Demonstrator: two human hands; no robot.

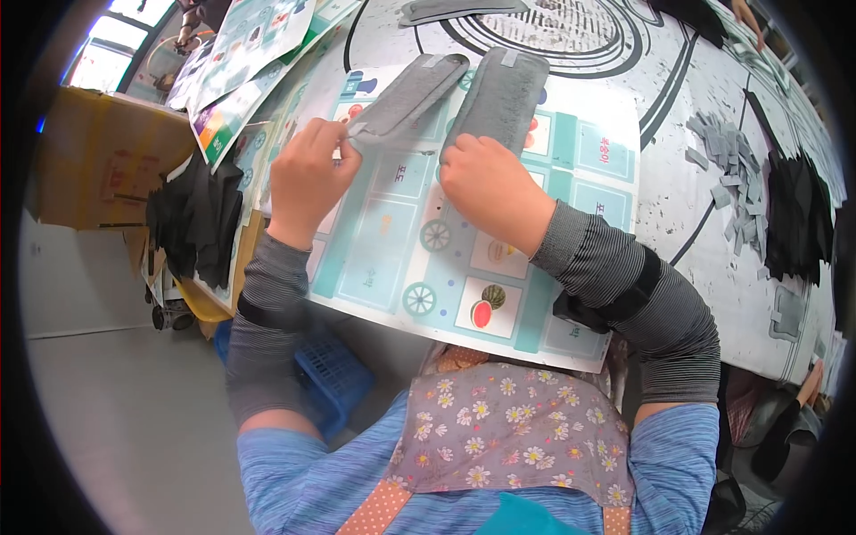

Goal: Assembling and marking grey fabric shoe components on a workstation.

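Observation:
Two long grey fabric pads lie side by side on a printed sheet [379, 245] with fruit pictures. My left hand [308, 178] is closed in a pinch at the near end of the left pad [412, 96], where a small pale tab shows by the fingertips. Curled fingers of my right hand [490, 183] hold the near end of the right pad [504, 96], covering that end. Each pad carries a small light tab at its far end. What lies under my right fingers is hidden.
Small grey fabric pieces [736, 169] lie scattered at the right, beside a black strip pile [798, 214]. Another grey pad [464, 9] lies at the far side. To the left are printed sheets [254, 45], black fabric [196, 218], and a cardboard box [107, 160]; a blue basket [334, 370] stands below.

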